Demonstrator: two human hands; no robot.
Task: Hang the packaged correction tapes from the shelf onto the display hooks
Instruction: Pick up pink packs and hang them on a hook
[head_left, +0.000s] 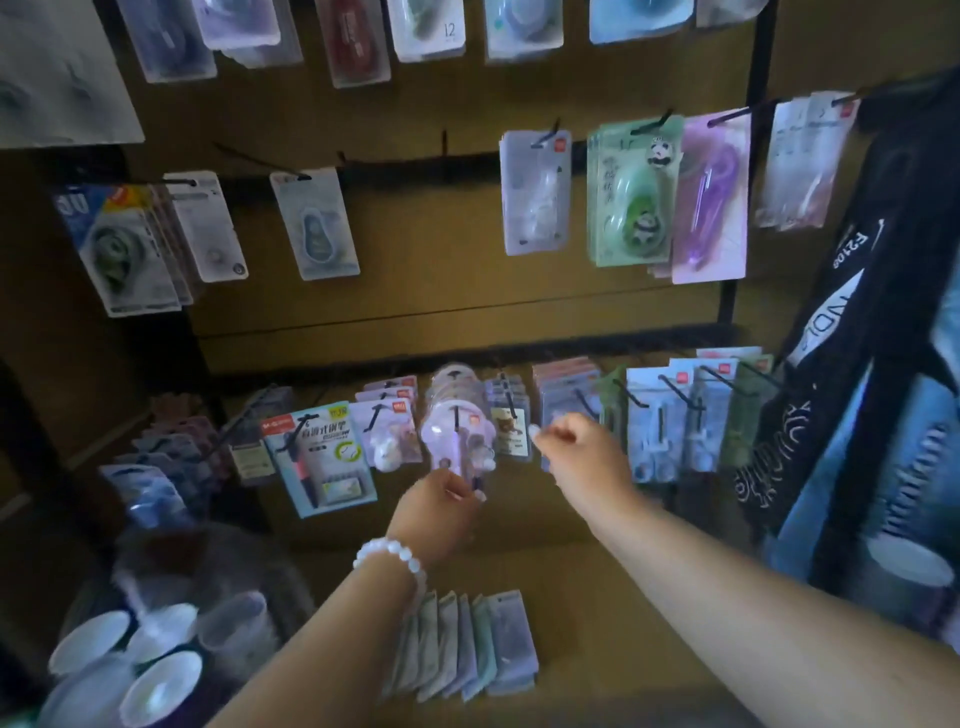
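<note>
Left hand (439, 506) pinches a rounded lilac pack (457, 434) on its hook; right hand (576, 452) is clenched beside neighbouring packs (511, 431). Fanned packs (467, 644) lie on the brown shelf (597, 597).

— What sort of place is this?

— A stationery shop, dimly lit. A brown board wall (415, 306) carries rows of black metal display hooks (545, 137), each hung with carded blister packs.

— What is in the packs?

— Correction tapes, mostly: a green panda-printed pack (636, 197), a translucent purple pack (709, 202), a blue boxed pack with Chinese lettering (327, 457).

— Anything else?

— A fanned pile of pastel packaged tapes (467, 644) lies on the brown shelf (597, 597) below, like stock.
</note>
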